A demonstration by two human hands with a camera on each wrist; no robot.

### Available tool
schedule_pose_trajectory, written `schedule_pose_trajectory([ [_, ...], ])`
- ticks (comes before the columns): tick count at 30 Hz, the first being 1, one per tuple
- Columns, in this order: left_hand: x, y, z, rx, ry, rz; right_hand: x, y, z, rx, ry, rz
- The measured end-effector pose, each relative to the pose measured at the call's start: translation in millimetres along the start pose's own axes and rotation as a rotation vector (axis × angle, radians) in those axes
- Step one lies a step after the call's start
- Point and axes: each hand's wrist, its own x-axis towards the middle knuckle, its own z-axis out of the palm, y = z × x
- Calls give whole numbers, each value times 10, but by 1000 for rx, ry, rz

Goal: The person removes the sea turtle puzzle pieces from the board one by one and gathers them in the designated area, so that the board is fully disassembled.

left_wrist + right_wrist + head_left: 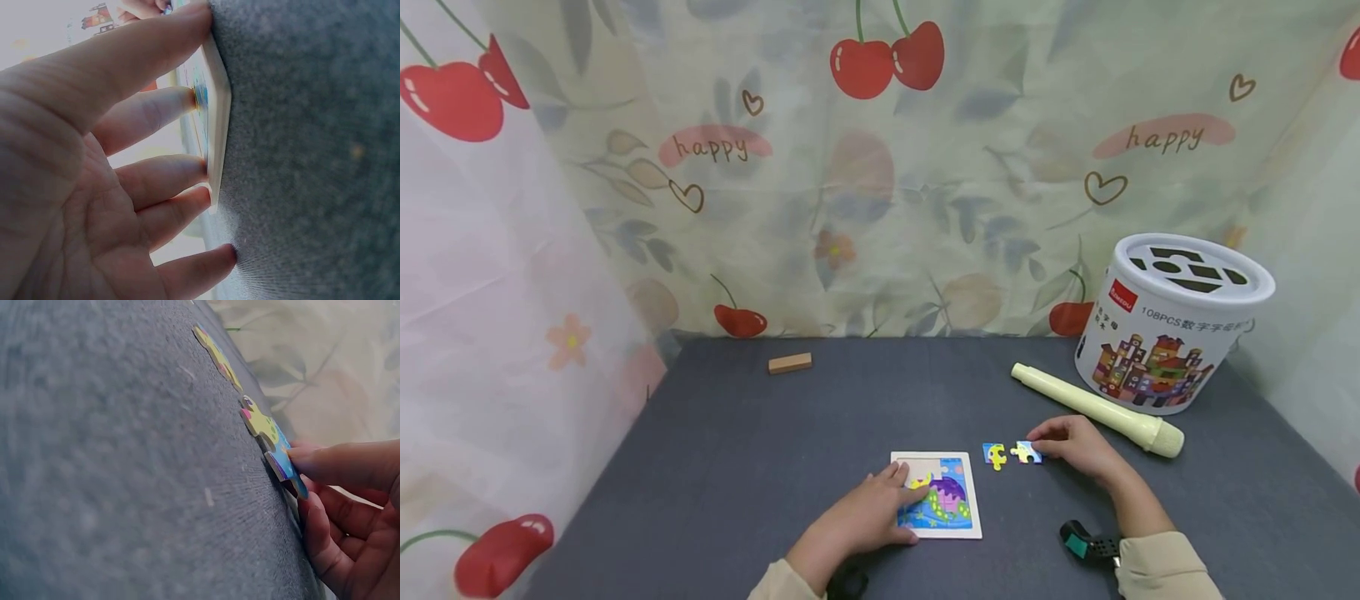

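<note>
A square jigsaw puzzle board [976, 508] with a pale frame lies on the dark table, its picture partly filled with blue, purple and yellow pieces. Across its left side rests my left hand [874, 510], fingers extended; in the left wrist view the fingertips [199, 167] meet the frame's edge. Bare backing shows at the picture's upper left, partly hidden by that hand. To the right of the board, my right hand [1086, 454] pinches a blue-and-yellow puzzle piece [282, 461] at its edge, thumb on top, close over the table. Another puzzle piece [996, 455] lies flat between it and the board.
A pale yellow toy microphone [1097, 407] lies just beyond my right hand. Behind it stands a white lidded bucket [1165, 333]. A small wooden block [790, 363] sits at the back left. Near my right sleeve is a black strap [1090, 543]. Printed curtains enclose the table [737, 467].
</note>
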Motion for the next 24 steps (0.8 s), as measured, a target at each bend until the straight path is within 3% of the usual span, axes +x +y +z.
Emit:
schedule_pose_trajectory([
  [9,-7,10,-18,-2,-3,-7,2,-12,30,-48,20,-55],
  [15,-7,12,-14,-1,-1,-7,-6,0,23,-62,-9,-64],
  [24,-10,8,-12,-3,-2,-6,-14,-12,41,-144,-71,-190],
])
